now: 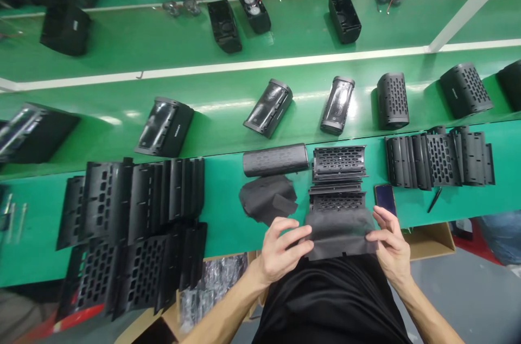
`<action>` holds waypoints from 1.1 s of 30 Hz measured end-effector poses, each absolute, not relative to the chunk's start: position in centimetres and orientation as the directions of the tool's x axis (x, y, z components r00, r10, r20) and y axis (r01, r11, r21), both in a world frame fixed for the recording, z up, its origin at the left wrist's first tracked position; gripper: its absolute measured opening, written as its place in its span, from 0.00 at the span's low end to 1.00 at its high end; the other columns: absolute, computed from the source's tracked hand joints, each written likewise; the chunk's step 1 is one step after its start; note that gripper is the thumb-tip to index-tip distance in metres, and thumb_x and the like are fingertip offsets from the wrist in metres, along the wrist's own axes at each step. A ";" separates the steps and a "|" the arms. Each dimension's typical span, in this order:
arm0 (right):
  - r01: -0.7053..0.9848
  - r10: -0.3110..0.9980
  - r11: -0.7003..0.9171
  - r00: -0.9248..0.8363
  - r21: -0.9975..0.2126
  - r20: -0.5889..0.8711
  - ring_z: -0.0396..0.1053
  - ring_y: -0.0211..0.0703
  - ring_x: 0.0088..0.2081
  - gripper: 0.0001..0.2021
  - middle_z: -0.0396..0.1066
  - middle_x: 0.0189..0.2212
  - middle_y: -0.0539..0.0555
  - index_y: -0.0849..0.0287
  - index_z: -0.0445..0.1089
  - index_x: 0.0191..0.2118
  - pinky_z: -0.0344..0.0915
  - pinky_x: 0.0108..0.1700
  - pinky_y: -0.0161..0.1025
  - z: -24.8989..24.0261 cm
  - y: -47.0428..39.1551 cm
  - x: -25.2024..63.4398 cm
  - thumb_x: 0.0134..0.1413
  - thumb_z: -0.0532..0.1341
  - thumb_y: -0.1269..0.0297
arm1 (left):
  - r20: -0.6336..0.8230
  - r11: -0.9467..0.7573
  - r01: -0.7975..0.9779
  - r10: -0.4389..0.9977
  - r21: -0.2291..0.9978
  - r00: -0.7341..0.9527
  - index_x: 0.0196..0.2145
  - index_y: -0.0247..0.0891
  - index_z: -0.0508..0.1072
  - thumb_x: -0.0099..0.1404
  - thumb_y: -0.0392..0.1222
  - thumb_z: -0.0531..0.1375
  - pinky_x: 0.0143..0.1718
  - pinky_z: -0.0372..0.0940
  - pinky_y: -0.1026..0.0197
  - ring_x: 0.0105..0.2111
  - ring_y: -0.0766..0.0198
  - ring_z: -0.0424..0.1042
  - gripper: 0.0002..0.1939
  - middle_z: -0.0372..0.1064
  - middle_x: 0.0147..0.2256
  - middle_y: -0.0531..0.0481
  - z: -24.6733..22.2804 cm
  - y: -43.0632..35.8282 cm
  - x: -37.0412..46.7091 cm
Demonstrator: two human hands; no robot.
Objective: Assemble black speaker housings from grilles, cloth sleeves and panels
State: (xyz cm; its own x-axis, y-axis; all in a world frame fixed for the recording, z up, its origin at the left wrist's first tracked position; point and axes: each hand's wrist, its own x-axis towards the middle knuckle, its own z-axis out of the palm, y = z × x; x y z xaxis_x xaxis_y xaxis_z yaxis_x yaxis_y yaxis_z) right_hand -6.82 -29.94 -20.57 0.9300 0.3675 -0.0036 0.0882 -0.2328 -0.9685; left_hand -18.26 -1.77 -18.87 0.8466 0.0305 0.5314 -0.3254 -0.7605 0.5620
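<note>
A thin black cloth sheet is spread at the table's front edge, close to my body. My left hand has its fingertips on the sheet's left edge. On the opposite side, my right hand grips the right edge between thumb and fingers. What lies under the sheet is hidden. Just beyond it stands a row of black perforated speaker grilles, nested together. To the left are a crumpled pile of black cloth pieces and a single dark grille lying on its side.
Stacks of black grilles fill the left of the table; another stack stands at right. A phone and a black pen lie near my right hand. Beyond, a green conveyor belt carries several speaker housings.
</note>
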 end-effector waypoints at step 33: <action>-0.303 0.006 -0.555 0.930 -0.775 -0.368 0.73 0.54 0.39 0.26 0.78 0.40 0.60 0.58 0.75 0.46 0.69 0.48 0.52 -28.5 -27.9 -2.5 0.47 0.69 0.43 | -0.508 -0.201 0.685 0.534 0.700 0.676 0.37 0.42 0.77 0.65 0.51 0.61 0.34 0.62 0.60 0.28 0.62 0.71 0.11 0.78 0.31 0.51 -27.1 -4.9 -13.6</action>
